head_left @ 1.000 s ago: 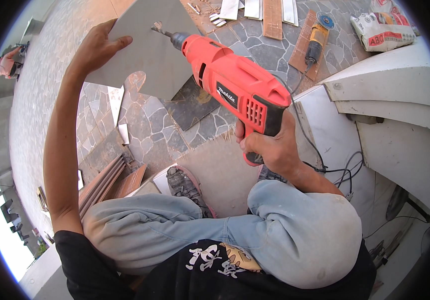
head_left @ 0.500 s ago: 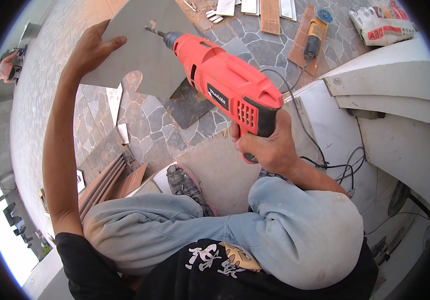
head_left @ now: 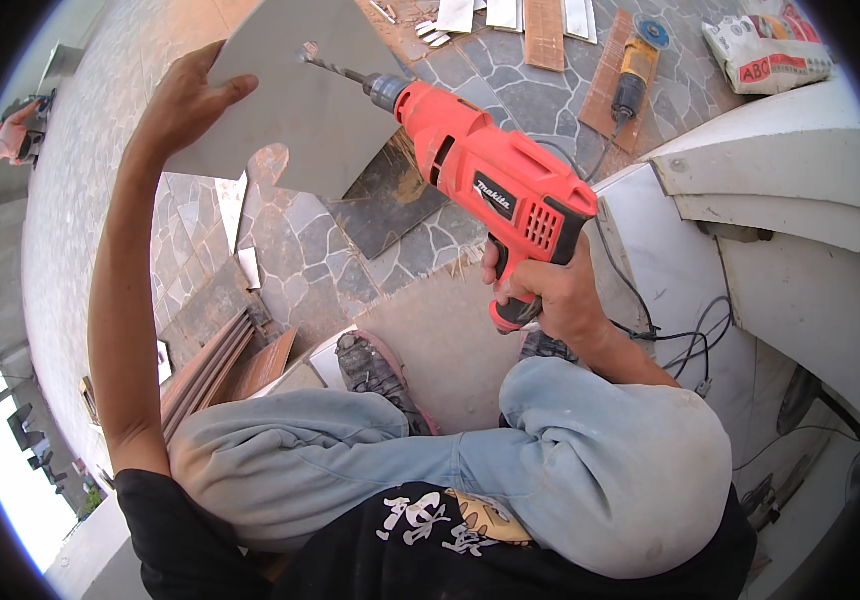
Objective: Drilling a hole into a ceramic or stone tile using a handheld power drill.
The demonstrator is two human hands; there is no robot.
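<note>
My left hand [head_left: 186, 112] grips a grey tile [head_left: 290, 120] by its left edge, thumb on its face, holding it tilted up. My right hand [head_left: 552, 290] is wrapped round the handle of a red and black power drill [head_left: 480, 150]. The drill points up and left, its twisted bit [head_left: 335, 64] in front of the tile; I cannot tell whether the tip touches it. A dark tile piece [head_left: 380, 215] lies on the paving below.
An angle grinder [head_left: 635, 70], wooden planks [head_left: 542, 35], white strips and a bag [head_left: 762, 55] lie ahead. Brown planks [head_left: 220, 360] are at left, looped cables [head_left: 700, 340] and a curved white step [head_left: 770, 180] at right. A person [head_left: 15, 140] is at the far left.
The drill body has shifted right and slightly down with my right hand, and more of the bit's length shows. My left hand and the tile have stayed nearly still.
</note>
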